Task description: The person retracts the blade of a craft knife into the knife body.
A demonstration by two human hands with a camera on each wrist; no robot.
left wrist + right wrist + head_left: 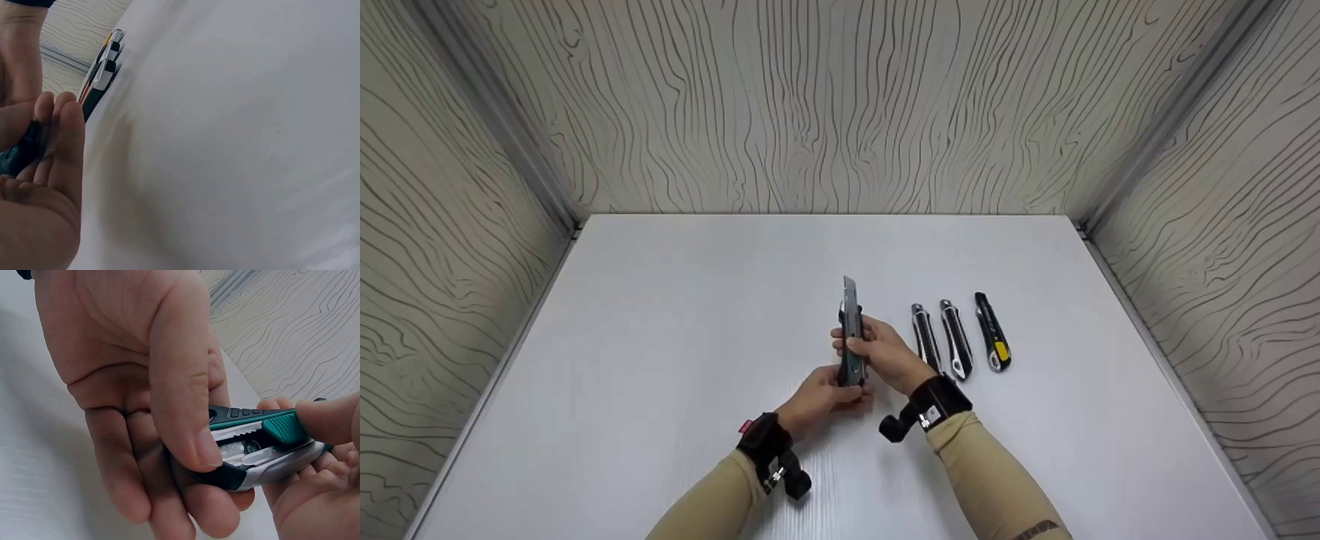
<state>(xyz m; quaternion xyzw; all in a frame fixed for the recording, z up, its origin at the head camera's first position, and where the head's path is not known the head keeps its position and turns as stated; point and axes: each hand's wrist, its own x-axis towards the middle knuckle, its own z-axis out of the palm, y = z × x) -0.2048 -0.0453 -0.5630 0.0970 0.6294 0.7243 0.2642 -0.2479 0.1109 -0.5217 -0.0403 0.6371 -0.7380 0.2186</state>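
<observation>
Both hands hold a snap-off utility knife with a black, silver and green body. Its blade stands out at the far end, pointing away from the body. My left hand grips the near end of the handle, its thumb laid across it in the right wrist view. Higher on the body, my right hand pinches it, the thumb against the green slider. In the left wrist view, fingers cover most of the handle.
Right of the hands lie two silver-and-black utility knives and a black one with a yellow part, roughly side by side. The white table is bounded by wood-patterned panels at the back and sides.
</observation>
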